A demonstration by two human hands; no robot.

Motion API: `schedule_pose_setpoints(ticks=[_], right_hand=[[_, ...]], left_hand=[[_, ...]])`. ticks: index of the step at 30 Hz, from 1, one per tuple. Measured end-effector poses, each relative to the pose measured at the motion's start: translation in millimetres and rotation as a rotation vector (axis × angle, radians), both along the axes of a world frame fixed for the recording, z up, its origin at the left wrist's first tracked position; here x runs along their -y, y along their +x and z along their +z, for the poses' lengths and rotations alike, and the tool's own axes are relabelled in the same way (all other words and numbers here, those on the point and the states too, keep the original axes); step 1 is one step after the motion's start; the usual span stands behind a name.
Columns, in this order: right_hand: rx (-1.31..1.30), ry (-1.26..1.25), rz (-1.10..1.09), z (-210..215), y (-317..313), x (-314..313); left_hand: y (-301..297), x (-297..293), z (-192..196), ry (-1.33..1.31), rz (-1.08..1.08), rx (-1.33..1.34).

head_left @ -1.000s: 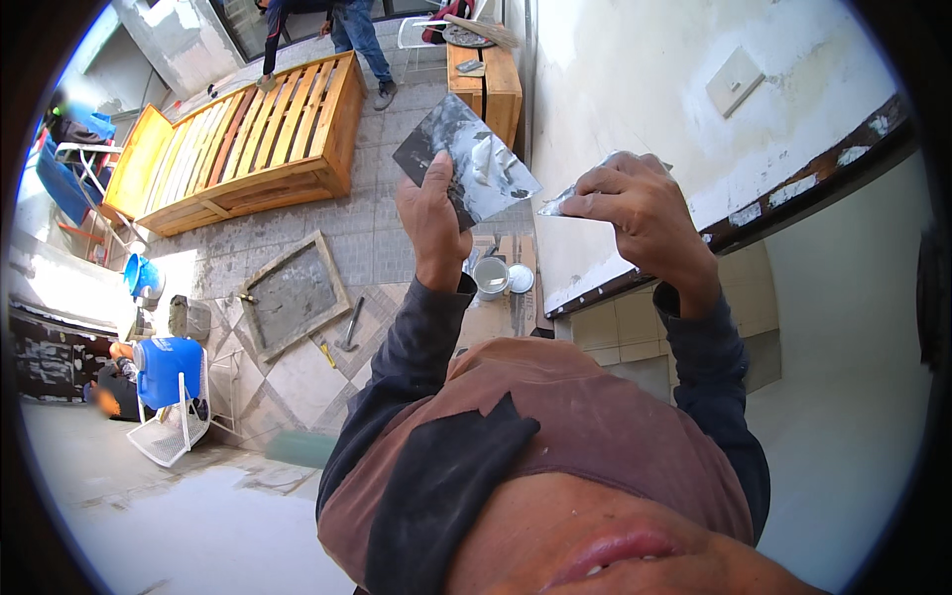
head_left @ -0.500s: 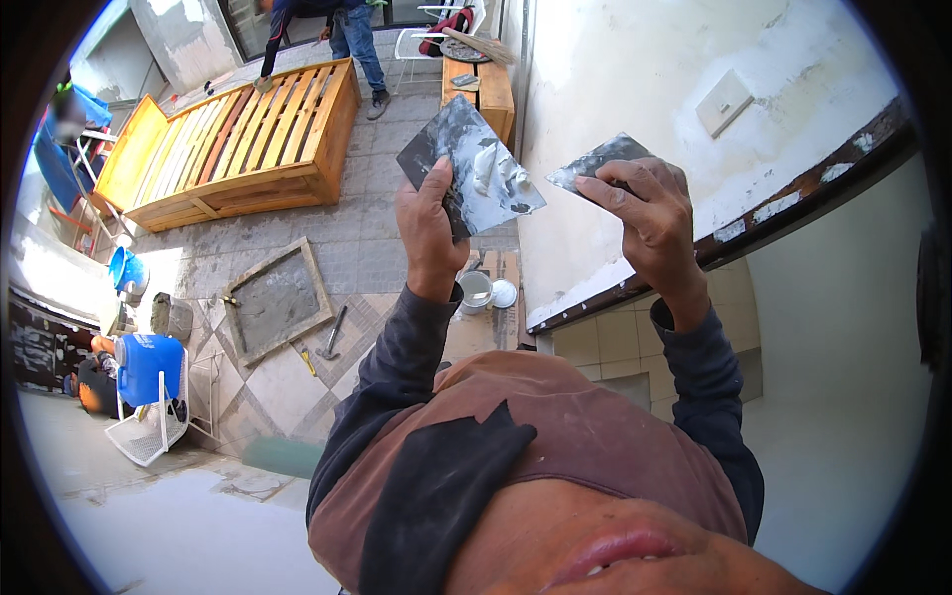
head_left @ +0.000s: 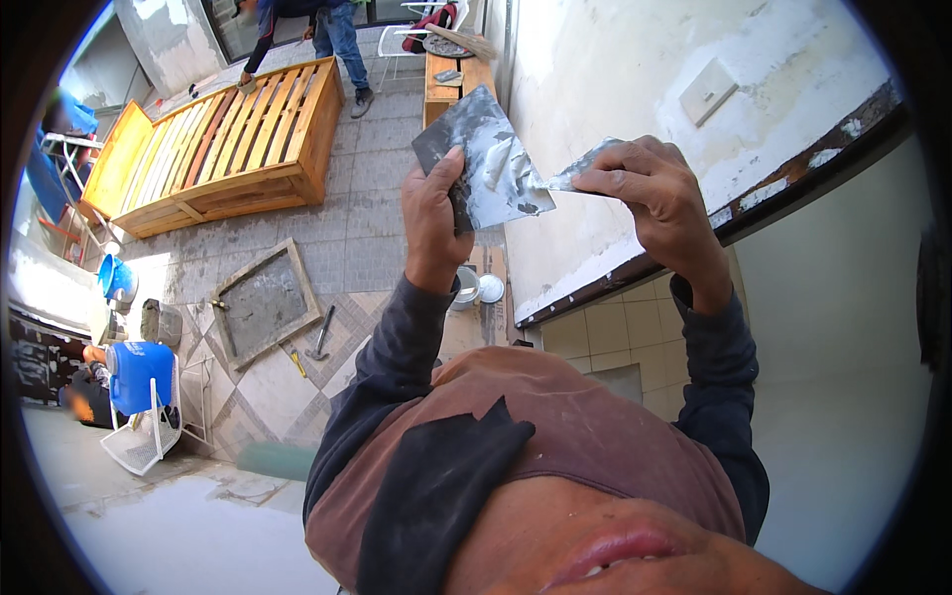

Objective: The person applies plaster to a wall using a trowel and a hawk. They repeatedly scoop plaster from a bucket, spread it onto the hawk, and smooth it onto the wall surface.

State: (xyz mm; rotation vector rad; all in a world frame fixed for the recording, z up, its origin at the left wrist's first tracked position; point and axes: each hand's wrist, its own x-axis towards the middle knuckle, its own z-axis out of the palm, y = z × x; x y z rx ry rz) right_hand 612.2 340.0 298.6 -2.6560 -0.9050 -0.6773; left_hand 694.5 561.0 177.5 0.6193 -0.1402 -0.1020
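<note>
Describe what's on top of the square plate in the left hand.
White paste smeared over the plate, with a raised heap; dark surface shows near the left corner. The left hand hides a patch under its thumb.

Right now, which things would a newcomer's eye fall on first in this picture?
Probably on the dark plate smeared with white paste in the left hand, at upper centre, and, just right of it, a scraper in the right hand. Then the slatted wooden bench at upper left, and the blue jug toward lower left.

Unreadable white lettering [head_left: 154,348] on the blue jug [head_left: 137,382]
</note>
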Motion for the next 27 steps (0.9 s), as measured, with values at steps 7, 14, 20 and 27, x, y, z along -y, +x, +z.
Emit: schedule_pose_setpoints(ticks=[7,14,20,27], right_hand=[[0.130,-0.156,-0.002,1,-5,-3],[0.149,-0.350,0.009,5,-7,5],[0.216,-0.276,0.028,3,-3,15],[-0.279,0.061,-0.075,2,-17,57]], left_hand=[[-5,7,2,0.069,0.075,0.015],[-4,17,1,0.038,0.070,0.003],[1,30,-3,0.029,0.077,0.054],[1,56,-7,-0.023,0.178,0.094]])
